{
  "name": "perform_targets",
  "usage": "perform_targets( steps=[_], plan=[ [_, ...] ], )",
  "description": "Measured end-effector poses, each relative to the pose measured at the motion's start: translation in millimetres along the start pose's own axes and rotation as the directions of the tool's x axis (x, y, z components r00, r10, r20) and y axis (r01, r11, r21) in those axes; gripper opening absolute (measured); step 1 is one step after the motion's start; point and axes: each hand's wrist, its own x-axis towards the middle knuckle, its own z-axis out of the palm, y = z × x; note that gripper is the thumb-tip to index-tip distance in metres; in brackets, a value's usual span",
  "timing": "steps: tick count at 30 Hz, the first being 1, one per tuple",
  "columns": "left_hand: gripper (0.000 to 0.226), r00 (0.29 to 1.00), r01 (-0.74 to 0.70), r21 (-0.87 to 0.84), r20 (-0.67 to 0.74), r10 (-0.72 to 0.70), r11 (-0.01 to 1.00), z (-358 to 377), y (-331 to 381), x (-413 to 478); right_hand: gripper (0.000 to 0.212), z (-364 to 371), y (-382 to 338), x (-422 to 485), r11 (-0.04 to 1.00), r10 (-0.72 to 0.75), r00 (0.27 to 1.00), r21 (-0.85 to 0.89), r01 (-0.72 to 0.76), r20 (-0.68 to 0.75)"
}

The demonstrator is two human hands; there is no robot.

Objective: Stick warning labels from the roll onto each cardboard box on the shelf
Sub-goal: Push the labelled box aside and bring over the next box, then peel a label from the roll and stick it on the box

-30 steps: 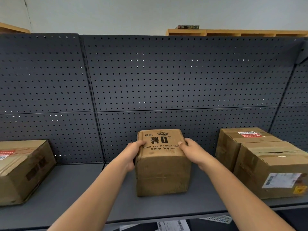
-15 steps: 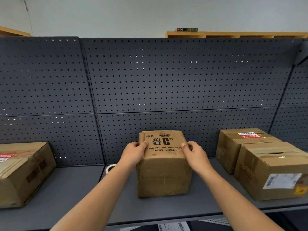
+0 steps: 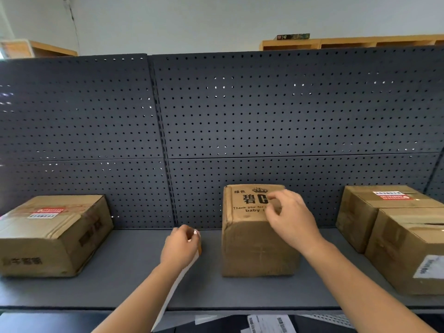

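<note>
Left hand curled tight round the label roll, most of it hidden in the grip, low over the grey shelf and just left of the middle cardboard box. White backing strip trailing from the roll down past the shelf's front edge. Right hand over the printed top of that middle box, fingers loosely bent and gripping nothing; contact with the cardboard impossible to tell. Well apart at far left, a flatter box with a red-and-white warning label on top. At right, two boxes side by side: rear box labelled on top, front box with a white shipping label on its side. Behind everything, a dark perforated back panel.
</note>
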Motion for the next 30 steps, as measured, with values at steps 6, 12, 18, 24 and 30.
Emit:
perform_targets(
  steps=[6,12,18,24,30],
  plan=[
    [0.038,0.993,0.06,0.106,0.091,-0.07,0.993,23.6,-40.7,-14.9,0.029,26.2,-35.3,-5.4,0.988,-0.152,0.988,-0.018,0.152,0.026],
    [0.037,0.996,0.027,-0.005,0.086,-0.027,1.0,22.4,-56.4,-23.0,0.027,66.6,-66.0,-25.2,0.908,-0.413,0.911,-0.082,0.412,0.008],
    [0.013,0.992,0.044,-0.266,0.125,-0.01,0.963,21.4,-50.1,-29.7,0.029,105.3,-91.0,-58.2,0.897,-0.436,0.876,0.017,0.443,0.205],
    [0.024,0.988,0.051,-0.388,0.153,0.01,0.92,22.2,-51.2,-37.2,0.02,141.3,-93.4,-50.7,0.966,-0.246,0.861,0.037,0.257,0.444],
    [0.032,0.981,0.079,-0.469,0.195,0.015,0.88,26.7,-53.1,-37.9,0.015,177.2,-81.9,-42.4,0.996,-0.083,0.846,0.065,0.057,0.527]
  ],
)
